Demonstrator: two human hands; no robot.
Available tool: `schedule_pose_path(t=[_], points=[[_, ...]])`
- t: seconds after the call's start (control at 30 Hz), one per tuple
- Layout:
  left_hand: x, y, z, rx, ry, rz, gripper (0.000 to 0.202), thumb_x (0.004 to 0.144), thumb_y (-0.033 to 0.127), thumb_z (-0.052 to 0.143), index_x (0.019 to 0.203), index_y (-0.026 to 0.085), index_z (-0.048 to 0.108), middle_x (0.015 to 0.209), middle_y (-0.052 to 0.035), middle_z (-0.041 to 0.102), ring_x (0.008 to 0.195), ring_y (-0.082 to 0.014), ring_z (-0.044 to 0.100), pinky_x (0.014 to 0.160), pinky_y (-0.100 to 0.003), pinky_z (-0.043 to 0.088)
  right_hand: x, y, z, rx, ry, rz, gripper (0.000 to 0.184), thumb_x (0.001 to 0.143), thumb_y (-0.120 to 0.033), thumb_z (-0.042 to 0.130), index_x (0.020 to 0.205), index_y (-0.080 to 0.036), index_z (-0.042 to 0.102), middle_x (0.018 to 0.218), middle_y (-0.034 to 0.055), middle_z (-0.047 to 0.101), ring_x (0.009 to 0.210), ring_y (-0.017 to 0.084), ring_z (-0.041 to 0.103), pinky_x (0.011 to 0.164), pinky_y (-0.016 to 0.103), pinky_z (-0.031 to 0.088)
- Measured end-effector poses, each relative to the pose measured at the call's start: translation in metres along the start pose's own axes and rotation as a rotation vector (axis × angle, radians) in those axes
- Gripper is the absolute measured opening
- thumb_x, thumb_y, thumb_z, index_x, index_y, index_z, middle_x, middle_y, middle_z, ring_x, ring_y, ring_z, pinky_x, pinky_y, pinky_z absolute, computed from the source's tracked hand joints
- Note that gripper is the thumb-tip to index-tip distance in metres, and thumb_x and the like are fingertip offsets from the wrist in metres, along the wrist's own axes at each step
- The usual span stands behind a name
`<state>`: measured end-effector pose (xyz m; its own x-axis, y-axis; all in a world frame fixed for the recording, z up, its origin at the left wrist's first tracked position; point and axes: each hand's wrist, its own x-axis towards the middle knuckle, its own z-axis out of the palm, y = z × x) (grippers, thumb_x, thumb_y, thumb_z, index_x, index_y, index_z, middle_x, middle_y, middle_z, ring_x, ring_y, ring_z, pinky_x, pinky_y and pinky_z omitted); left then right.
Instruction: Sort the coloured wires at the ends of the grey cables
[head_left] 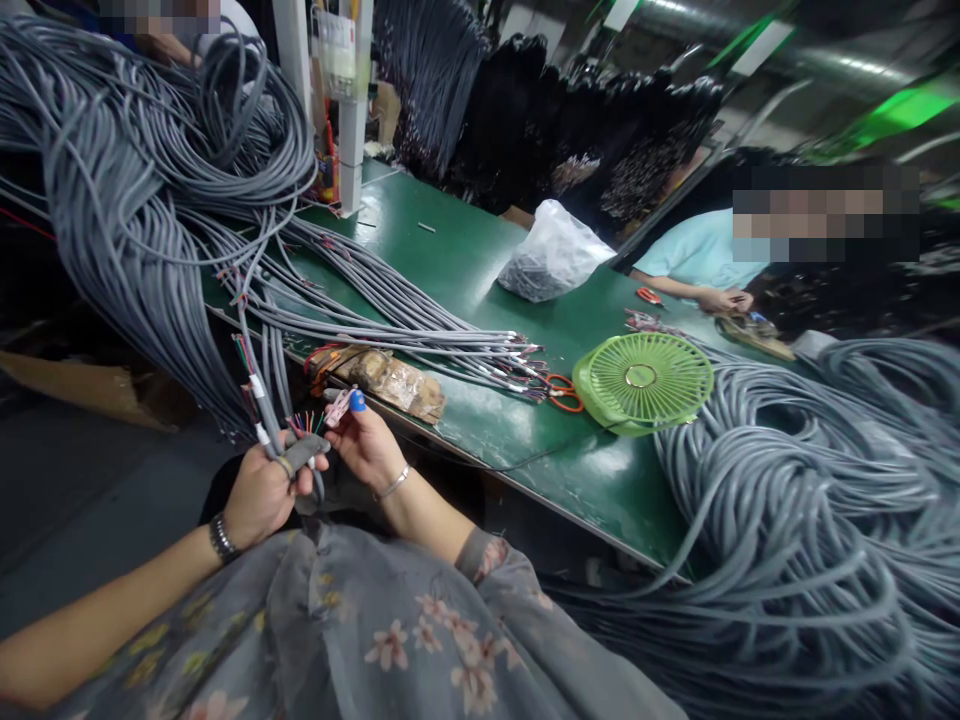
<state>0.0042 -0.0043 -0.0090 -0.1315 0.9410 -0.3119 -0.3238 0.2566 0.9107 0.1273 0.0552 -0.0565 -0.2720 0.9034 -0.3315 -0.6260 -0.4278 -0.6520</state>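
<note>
My left hand (259,495) is closed round grey cables (266,410) near their stripped ends. Thin coloured wires (307,424) fan out beside its thumb, which seems covered by a grey wrap (301,455). Close by on the right, my right hand (367,450) pinches a small pinkish-white piece (341,407) between thumb and fingers; its exact kind is too small to make out. A blue cover (358,401) sits on the right thumb tip. The right fingertips are partly hidden behind that piece.
A bundle of grey cables (420,320) lies across the green table (465,230). Near it are a taped block (397,382), orange-handled scissors (565,393), a green fan (641,380) and a plastic bag (551,250). Cable heaps (810,480) flank both sides; a co-worker (694,250) sits opposite.
</note>
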Motion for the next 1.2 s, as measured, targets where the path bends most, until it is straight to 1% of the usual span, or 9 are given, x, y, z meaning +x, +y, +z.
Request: schedule_pose_path(t=[0.27, 0.37, 0.5, 0.57, 0.67, 0.77, 0.97, 1.1, 1.2], points=[[0.002, -0.003, -0.001, 0.028, -0.018, -0.016, 0.033, 0.046, 0.035, 0.091, 0.060, 0.018, 0.066, 0.050, -0.0005, 0.068, 0.033, -0.0061, 0.045, 0.037, -0.020, 0.028, 0.000, 0.003, 0.001, 0.043, 0.027, 0.006, 0.035, 0.088, -0.054, 0.080, 0.087, -0.020, 0.072, 0.081, 0.0022, 0.072, 0.072, 0.014, 0.063, 0.064, 0.025, 0.053], [0.001, -0.002, -0.002, 0.033, -0.002, -0.016, 0.034, 0.045, 0.036, 0.091, 0.060, 0.017, 0.066, 0.050, -0.0009, 0.068, 0.033, -0.0059, 0.044, 0.035, -0.019, 0.025, -0.002, 0.004, -0.001, 0.036, -0.004, 0.014, 0.040, 0.091, -0.059, 0.076, 0.089, -0.019, 0.072, 0.077, 0.0010, 0.069, 0.068, 0.013, 0.059, 0.063, 0.025, 0.052], [-0.002, -0.004, -0.007, 0.026, 0.009, -0.016, 0.033, 0.045, 0.037, 0.090, 0.059, 0.018, 0.067, 0.049, -0.0010, 0.069, 0.032, -0.0062, 0.045, 0.036, -0.019, 0.030, -0.006, 0.005, -0.008, 0.000, -0.077, 0.078, 0.048, 0.091, -0.067, 0.071, 0.087, -0.019, 0.070, 0.076, 0.0020, 0.067, 0.068, 0.014, 0.057, 0.063, 0.024, 0.051], [-0.003, -0.006, -0.010, 0.036, 0.010, -0.012, 0.033, 0.045, 0.038, 0.091, 0.058, 0.018, 0.068, 0.049, -0.0013, 0.069, 0.032, -0.0065, 0.045, 0.036, -0.020, 0.032, -0.010, 0.006, -0.010, -0.059, -0.134, 0.099, 0.049, 0.086, -0.067, 0.075, 0.086, -0.019, 0.070, 0.079, 0.0027, 0.068, 0.069, 0.014, 0.057, 0.064, 0.025, 0.051], [-0.005, -0.008, -0.014, 0.065, -0.006, 0.000, 0.034, 0.045, 0.040, 0.092, 0.053, 0.019, 0.066, 0.048, -0.0011, 0.068, 0.032, -0.0067, 0.045, 0.036, -0.020, 0.033, -0.017, 0.009, -0.011, -0.206, -0.210, 0.081, 0.050, 0.069, -0.060, 0.092, 0.084, -0.018, 0.070, 0.076, 0.0005, 0.069, 0.065, 0.012, 0.056, 0.064, 0.026, 0.048], [-0.005, -0.011, -0.016, 0.113, -0.040, 0.018, 0.037, 0.046, 0.043, 0.092, 0.051, 0.019, 0.064, 0.044, -0.0004, 0.065, 0.031, -0.0075, 0.045, 0.036, -0.021, 0.033, -0.024, 0.010, -0.006, -0.315, -0.233, 0.025, 0.054, 0.055, -0.055, 0.099, 0.081, -0.018, 0.070, 0.069, -0.0023, 0.066, 0.059, 0.010, 0.054, 0.062, 0.026, 0.043], [-0.002, -0.016, -0.019, 0.184, -0.073, -0.008, 0.042, 0.046, 0.046, 0.092, 0.050, 0.021, 0.059, 0.047, -0.0020, 0.069, 0.031, -0.0083, 0.046, 0.036, -0.022, 0.036, -0.029, 0.004, 0.002, -0.355, -0.190, -0.031, 0.052, 0.053, -0.055, 0.098, 0.071, -0.019, 0.065, 0.064, -0.0030, 0.064, 0.056, 0.010, 0.053, 0.058, 0.026, 0.040], [-0.002, -0.014, -0.018, 0.197, -0.073, -0.007, 0.042, 0.046, 0.048, 0.092, 0.050, 0.021, 0.060, 0.048, -0.0022, 0.070, 0.031, -0.0087, 0.046, 0.036, -0.022, 0.036, -0.029, 0.001, 0.003, -0.375, -0.142, -0.056, 0.049, 0.050, -0.048, 0.100, 0.067, -0.019, 0.064, 0.062, -0.0043, 0.063, 0.057, 0.009, 0.051, 0.061, 0.026, 0.042], [-0.002, -0.013, -0.017, 0.179, -0.059, -0.014, 0.044, 0.045, 0.049, 0.092, 0.049, 0.021, 0.059, 0.045, -0.0017, 0.067, 0.031, -0.0082, 0.045, 0.036, -0.022, 0.034, -0.028, 0.003, 0.002, -0.377, -0.120, -0.050, 0.044, 0.053, -0.042, 0.099, 0.065, -0.019, 0.062, 0.060, -0.0056, 0.061, 0.057, 0.009, 0.051, 0.062, 0.026, 0.043]])
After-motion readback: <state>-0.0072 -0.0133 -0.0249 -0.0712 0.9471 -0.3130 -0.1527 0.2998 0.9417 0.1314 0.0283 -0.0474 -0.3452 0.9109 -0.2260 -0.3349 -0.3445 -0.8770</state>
